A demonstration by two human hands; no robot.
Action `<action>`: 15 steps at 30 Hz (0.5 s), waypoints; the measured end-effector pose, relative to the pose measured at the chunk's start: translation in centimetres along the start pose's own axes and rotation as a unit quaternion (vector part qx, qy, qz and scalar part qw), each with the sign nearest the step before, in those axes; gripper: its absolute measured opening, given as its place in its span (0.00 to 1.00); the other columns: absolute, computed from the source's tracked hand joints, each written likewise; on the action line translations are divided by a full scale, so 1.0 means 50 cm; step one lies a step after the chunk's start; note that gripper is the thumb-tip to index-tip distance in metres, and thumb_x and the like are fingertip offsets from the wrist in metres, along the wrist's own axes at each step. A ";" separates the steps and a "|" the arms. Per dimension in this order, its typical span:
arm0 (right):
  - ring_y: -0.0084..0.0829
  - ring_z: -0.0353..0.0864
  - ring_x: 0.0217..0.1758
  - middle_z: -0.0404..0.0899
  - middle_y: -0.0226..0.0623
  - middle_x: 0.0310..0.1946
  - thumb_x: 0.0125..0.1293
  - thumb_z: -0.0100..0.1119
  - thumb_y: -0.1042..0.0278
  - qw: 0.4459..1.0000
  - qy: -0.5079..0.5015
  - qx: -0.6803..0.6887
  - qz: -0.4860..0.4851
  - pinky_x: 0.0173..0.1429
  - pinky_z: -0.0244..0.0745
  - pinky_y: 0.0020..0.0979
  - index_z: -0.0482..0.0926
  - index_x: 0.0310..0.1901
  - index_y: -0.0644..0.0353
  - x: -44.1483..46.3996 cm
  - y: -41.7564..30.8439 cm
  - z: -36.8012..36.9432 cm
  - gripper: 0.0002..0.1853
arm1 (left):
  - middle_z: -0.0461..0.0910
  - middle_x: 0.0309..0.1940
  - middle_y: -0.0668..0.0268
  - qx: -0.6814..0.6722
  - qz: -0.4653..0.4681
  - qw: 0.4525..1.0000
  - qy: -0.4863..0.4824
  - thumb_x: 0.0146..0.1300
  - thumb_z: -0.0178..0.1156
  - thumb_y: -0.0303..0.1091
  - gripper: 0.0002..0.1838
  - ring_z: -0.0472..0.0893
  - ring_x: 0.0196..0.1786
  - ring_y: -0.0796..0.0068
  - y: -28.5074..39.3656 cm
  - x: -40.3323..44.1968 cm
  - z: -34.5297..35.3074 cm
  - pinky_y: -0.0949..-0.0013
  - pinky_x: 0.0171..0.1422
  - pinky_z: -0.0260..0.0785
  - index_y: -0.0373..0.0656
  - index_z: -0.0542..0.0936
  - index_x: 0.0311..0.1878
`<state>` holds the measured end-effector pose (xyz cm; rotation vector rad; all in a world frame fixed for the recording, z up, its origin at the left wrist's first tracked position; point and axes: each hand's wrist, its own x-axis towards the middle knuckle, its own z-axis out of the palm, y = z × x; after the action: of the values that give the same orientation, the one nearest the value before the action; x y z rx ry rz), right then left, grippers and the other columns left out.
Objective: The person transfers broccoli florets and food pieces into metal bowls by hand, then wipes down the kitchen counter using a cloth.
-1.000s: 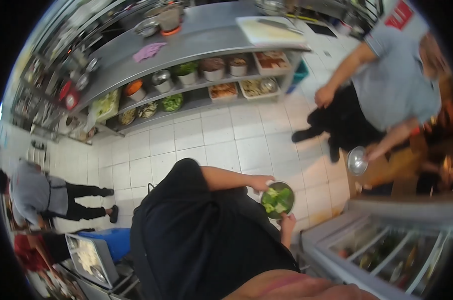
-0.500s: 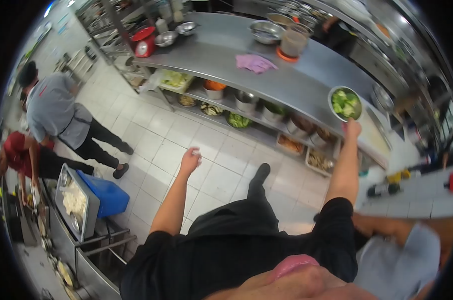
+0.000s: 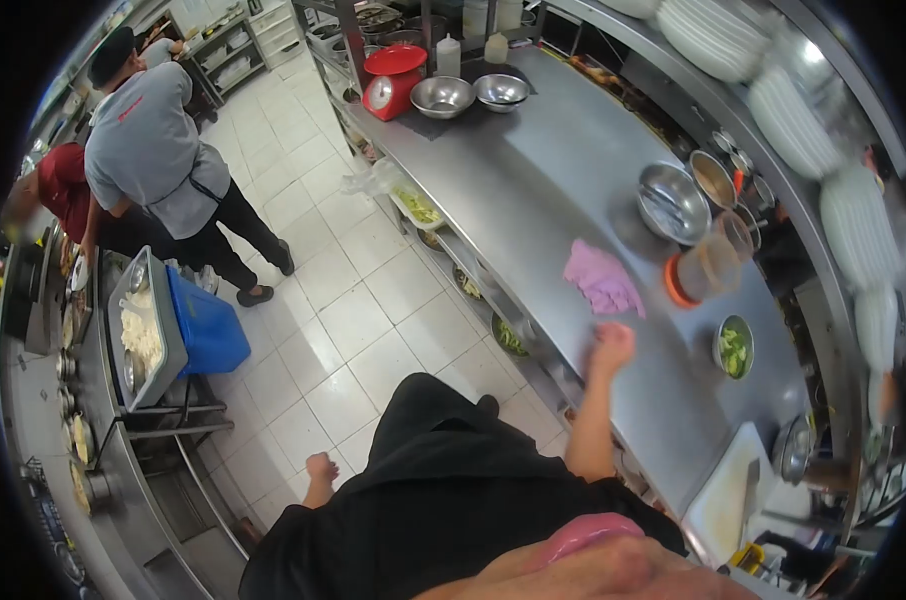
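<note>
My right hand (image 3: 613,348) is over the steel counter (image 3: 533,190), close to the near end of a pink cloth (image 3: 601,278); its fingers look curled, and nothing shows in them. Low over the tiled floor, my left hand (image 3: 321,468) hangs beside my body with its fingers folded in and nothing visible in it. The bowl of green vegetables (image 3: 734,350) rests on the counter, to the right of my right hand and apart from it. An orange-rimmed clear container (image 3: 703,272) lies between the cloth and the counter's back edge.
A red scale (image 3: 391,84) and metal bowls (image 3: 443,97) occupy the counter's far end. A white cutting board (image 3: 725,495) with a knife lies at the near end. Two people stand at the left, by a blue bin (image 3: 205,322) and a tray of white food (image 3: 143,330). Plates line the right shelf.
The green vegetable bowl has gone from my hands to the counter and been let go. My view has turned along the counter, and my left hand has dropped lower beside my body.
</note>
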<state>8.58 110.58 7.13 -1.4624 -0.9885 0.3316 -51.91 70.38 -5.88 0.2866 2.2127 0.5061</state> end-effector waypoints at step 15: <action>0.62 0.44 0.82 0.54 0.44 0.80 0.58 0.65 0.41 0.841 -0.074 -0.520 0.130 0.78 0.41 0.68 0.79 0.66 0.32 0.212 -0.120 0.295 0.31 | 0.80 0.30 0.53 -0.215 0.259 0.907 -0.253 0.62 0.65 0.65 0.38 0.82 0.27 0.67 1.837 0.259 0.284 0.65 0.28 0.78 0.32 0.76 0.53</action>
<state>1.97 127.29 13.68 -2.6101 -1.1548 0.0742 -45.96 160.84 18.34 0.6890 1.4568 1.0568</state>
